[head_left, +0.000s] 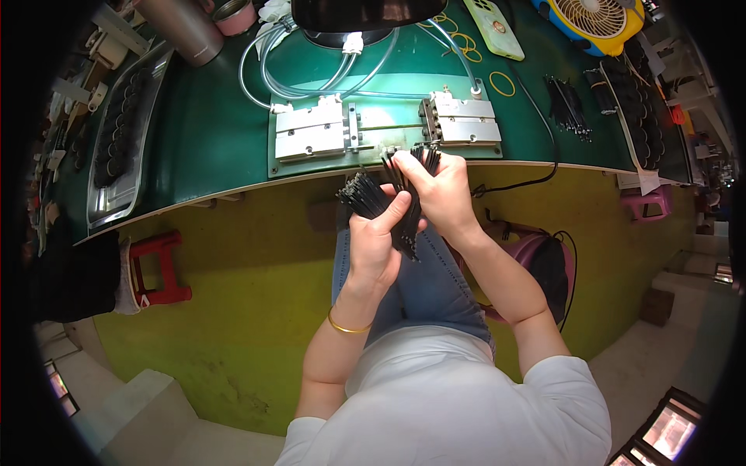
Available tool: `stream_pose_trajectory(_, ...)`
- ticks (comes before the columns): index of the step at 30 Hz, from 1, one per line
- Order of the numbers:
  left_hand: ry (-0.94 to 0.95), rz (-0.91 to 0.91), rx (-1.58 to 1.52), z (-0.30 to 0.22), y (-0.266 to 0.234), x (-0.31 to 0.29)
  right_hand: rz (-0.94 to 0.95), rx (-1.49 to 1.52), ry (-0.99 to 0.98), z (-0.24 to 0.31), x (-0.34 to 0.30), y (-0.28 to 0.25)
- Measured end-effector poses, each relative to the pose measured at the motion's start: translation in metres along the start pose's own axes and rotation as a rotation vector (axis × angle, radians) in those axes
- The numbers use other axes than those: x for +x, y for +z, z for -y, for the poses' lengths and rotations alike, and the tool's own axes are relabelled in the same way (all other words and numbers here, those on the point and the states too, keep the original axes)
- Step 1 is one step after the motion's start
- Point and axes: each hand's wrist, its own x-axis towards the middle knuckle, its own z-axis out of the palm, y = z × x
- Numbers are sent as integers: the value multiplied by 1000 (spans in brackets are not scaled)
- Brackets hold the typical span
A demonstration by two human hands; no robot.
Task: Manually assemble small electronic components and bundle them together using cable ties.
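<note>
My left hand (374,239) is closed round a thick bundle of thin black rods or wires (362,194), held above my lap at the table's front edge. Their upper ends look small and pale, fanned to the left. My right hand (446,194) pinches a smaller bunch of the same black pieces (426,158), its thumb pressed on them. Both hands touch, and the lower ends cross between them. Just beyond the hands lies a fixture with a left silver block (309,130) and a right silver block (468,124) on a pale base plate (373,160).
Clear hoses (272,70) run behind the fixture under a black lamp (365,14). A metal tray (148,147) of black bundles lies left. Loose black pieces (569,109), rubber bands (468,53), a phone (497,29) and a yellow-blue fan (597,23) lie right. A red stool (160,268) stands left.
</note>
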Motion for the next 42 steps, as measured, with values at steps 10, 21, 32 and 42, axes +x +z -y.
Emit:
stream_pose_trajectory(10, -45, 33, -64, -1, -1, 3, 37, 25, -21, -3, 2, -1)
stream_pose_trajectory(21, -21, 13, -40, 0, -2, 2, -20, -10, -41, 3, -3, 3)
stream_pose_trajectory(32, -98, 0, -91, -4, 3, 3, 0, 96, 3, -1, 2, 0)
stream_pose_trajectory(42, -62, 14, -66, 0, -1, 2, -28, -48, -33, -4, -1, -1)
